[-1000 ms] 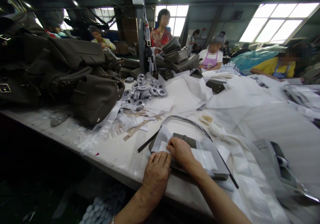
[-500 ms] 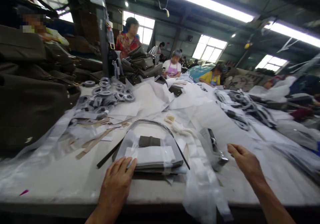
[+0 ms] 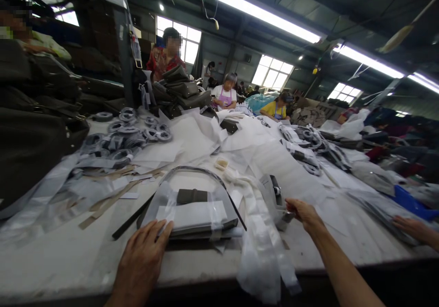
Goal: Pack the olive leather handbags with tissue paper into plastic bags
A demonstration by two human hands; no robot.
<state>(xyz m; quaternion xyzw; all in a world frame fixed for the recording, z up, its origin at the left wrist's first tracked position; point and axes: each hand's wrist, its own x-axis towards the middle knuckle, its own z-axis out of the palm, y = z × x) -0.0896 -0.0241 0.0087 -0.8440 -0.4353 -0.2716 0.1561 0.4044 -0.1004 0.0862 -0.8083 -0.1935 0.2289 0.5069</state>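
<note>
A folded dark grey-green bag [image 3: 206,227] lies flat on the table before me, its wrapped handle [image 3: 192,168] arching away from me. White paper [image 3: 195,215] and strips of clear tape cover its top. My left hand [image 3: 146,247] rests on the bag's near left edge, fingers stretched out and flat, gripping nothing. At the right, a tape dispenser [image 3: 270,192] stands on the white sheeting. My right hand [image 3: 303,212] is at its near end, thumb and fingers pinched together. Whatever lies between those fingertips is too small to make out.
Crumpled white plastic wrap [image 3: 259,238] hangs over the table's front edge. Coiled wrapped straps [image 3: 126,133] and brown strips [image 3: 106,206] lie left. Dark bags [image 3: 30,151] pile up far left. Another person's hand [image 3: 411,227] reaches in from the right. Several people work farther back.
My right hand has moved left to the dispenser's end, from which it was apart before. My left hand stays on the bag. The view has turned right, and another person's hand now shows.
</note>
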